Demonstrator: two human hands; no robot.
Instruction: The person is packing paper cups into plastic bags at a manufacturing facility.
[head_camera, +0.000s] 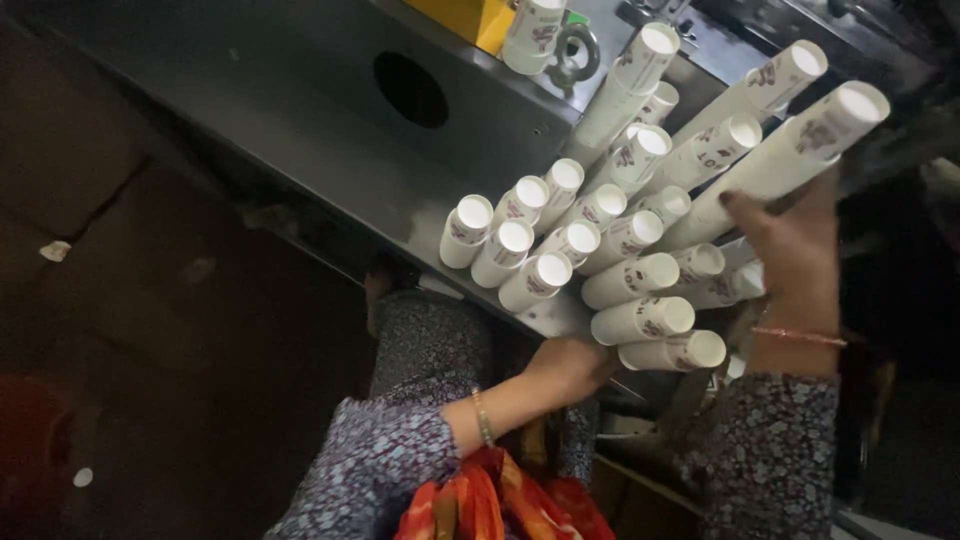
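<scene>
1. While many stacks of white paper cups (600, 240) stand crowded on the grey metal worktop (300, 110), the person's right hand (795, 245) wraps its fingers (745, 215) around the tallest stack (790, 160), which leans.
2. The left hand (570, 365) sits at the base of the cluster, just under the low stacks (655, 335); its fingers are hidden, so their grip cannot be told.
3. Judgement: the person should grip the tall stack low and firmly, keeping it in line, since neighbouring stacks touch it and could topple.

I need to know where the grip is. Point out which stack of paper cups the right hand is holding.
The longest stack, reaching to the upper right corner. The right hand wraps its lower part; the shorter stacks to the left are not in that hand.
</scene>
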